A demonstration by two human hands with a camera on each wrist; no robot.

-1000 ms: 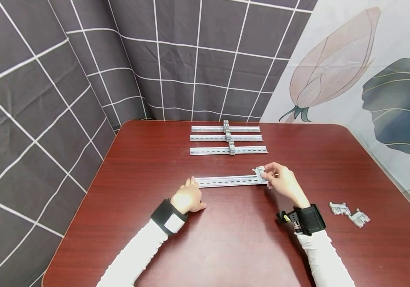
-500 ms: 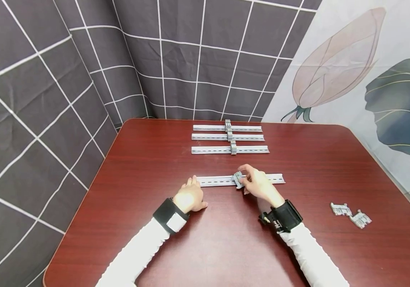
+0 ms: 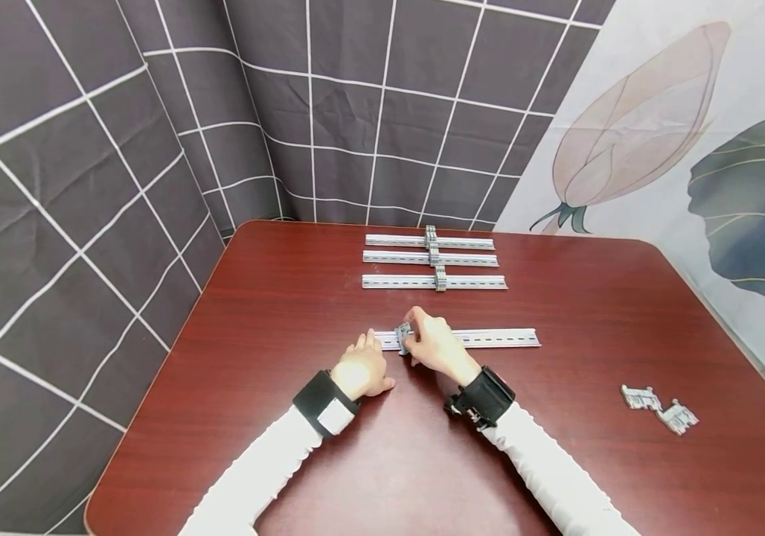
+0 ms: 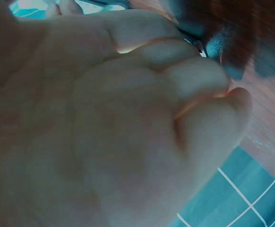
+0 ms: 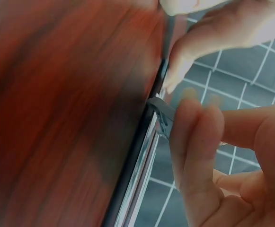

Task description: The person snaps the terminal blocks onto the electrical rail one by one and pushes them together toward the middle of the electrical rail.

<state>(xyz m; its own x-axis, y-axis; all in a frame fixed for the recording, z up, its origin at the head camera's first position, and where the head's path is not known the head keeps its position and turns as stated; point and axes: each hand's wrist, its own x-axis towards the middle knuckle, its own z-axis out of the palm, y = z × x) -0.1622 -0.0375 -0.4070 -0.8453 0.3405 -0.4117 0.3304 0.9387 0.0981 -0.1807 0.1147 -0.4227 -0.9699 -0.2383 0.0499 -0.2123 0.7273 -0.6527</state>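
A slotted silver DIN rail (image 3: 499,338) lies across the table before me. My left hand (image 3: 361,366) rests at its left end, fingers fairly straight and thumb apart on the table side. Between thumb and fingers, my right hand (image 3: 437,344) pinches a thin grey terminal block (image 3: 402,339), which sits across the rail near that left end. In the right wrist view the terminal block (image 5: 162,118) shows its narrow edge at the rail, partly hidden by the fingers (image 5: 201,146). The palm fills most of the left wrist view and hides the contact with the rail.
Toward the back, three shorter-looking rails (image 3: 396,282) lie parallel, each bearing a cluster of grey blocks (image 3: 440,278) near its middle. Two loose terminal blocks (image 3: 640,397) lie on the red-brown table (image 3: 275,298) to the right. Grey checked cloth (image 3: 329,119) hangs behind.
The right hand has carried the terminal block leftward from the rail's right end along the rail, close to the left hand. The left hand has stayed at the rail's left end.
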